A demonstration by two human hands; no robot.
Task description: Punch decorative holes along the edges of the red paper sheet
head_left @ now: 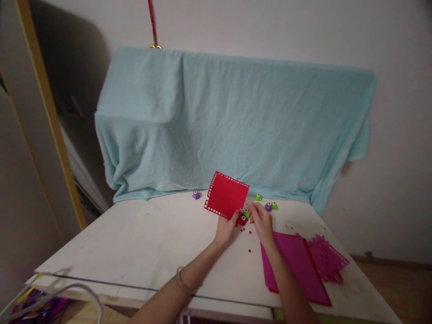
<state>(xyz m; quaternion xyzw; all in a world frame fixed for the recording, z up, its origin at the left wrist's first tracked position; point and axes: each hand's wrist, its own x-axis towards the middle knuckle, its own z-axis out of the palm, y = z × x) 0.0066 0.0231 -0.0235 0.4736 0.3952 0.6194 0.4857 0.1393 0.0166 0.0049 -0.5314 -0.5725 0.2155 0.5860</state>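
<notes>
Magenta sheets (pixel 297 270) lie on near right of bench (pixel 135 243). Left hand (pixel 225 228) fingers pinch red card (pixel 226 195) upright; right hand (pixel 261 221) fingers curl on red punch (pixel 242 220) beneath card's lower edge.

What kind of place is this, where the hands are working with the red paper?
Probably a home craft corner. A white table bears small paper punches and pink sheets; the left hand holds a red sheet with punched edges, and a light blue towel drapes something behind.
</notes>
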